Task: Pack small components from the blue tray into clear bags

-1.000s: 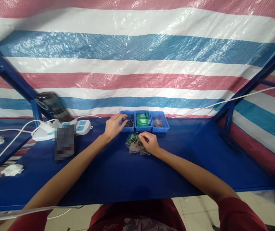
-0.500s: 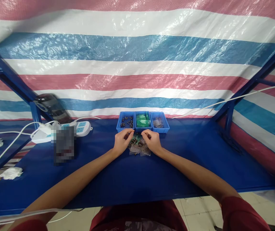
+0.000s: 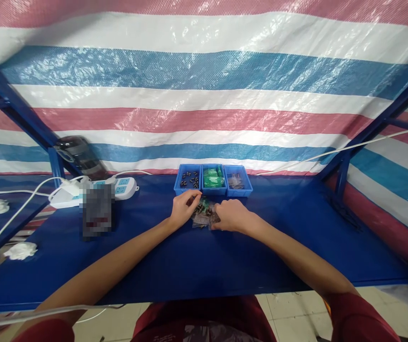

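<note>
A pile of small mixed parts and clear plastic bags (image 3: 201, 218) lies on the blue tabletop between my hands. At the pile's left side my left hand (image 3: 184, 209) is closed, thumb and fingertips together; whatever sits between them is too small to make out. My right hand (image 3: 234, 215) reaches in from the other side, its fingers closed over a small clear bag (image 3: 214, 218) at the pile's right edge. Just behind stand three blue bins: the left bin (image 3: 177, 190) has dark small parts, the middle bin (image 3: 214, 192) green packets, the right bin (image 3: 239, 193) clear bags.
On the left, a white power strip (image 3: 127, 188) with plugged cables lies behind a blurred dark object (image 3: 98, 211). A dark bottle-like item (image 3: 82, 154) leans by the blue frame. Crumpled white tissue (image 3: 21, 251) lies at far left. Striped sheeting (image 3: 204, 99) hangs behind.
My right hand has moved from a pinch near the bins down onto the pile's right side, its fingers now on a clear bag. The left hand stays almost where it was.
</note>
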Demonstrator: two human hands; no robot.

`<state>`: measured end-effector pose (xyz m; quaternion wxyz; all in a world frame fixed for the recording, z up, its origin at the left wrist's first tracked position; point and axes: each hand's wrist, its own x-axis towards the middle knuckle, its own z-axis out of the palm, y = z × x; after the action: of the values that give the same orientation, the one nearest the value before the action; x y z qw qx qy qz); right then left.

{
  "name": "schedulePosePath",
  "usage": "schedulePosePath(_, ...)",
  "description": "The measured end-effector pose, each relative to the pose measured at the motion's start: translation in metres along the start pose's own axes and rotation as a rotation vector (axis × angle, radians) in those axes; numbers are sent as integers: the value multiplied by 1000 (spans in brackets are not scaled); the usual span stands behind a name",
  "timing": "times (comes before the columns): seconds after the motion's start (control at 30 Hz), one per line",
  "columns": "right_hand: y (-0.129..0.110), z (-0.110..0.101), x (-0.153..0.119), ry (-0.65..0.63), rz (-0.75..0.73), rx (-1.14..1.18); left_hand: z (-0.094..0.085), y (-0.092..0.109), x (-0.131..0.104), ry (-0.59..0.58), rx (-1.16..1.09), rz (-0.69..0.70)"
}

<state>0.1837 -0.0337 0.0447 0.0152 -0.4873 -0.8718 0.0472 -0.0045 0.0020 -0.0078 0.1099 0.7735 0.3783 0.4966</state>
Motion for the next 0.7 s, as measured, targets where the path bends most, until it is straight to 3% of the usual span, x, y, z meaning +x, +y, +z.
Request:
schedulePosePath(0.17,-8,-7,-4,-166,-26,-146,1,0,0,-4,1,26)
schedulePosePath(0.4,-9,-16,-3,-221,-10,-172,0,3,0,-33,16,73)
schedulePosePath(0.53,-5,-23,0,-175,47,-171,-1,4,0,-41,19,68)
schedulePosePath(0.7,3,-27,3,16,121,-41,-4,6,1,-109,-4,76)
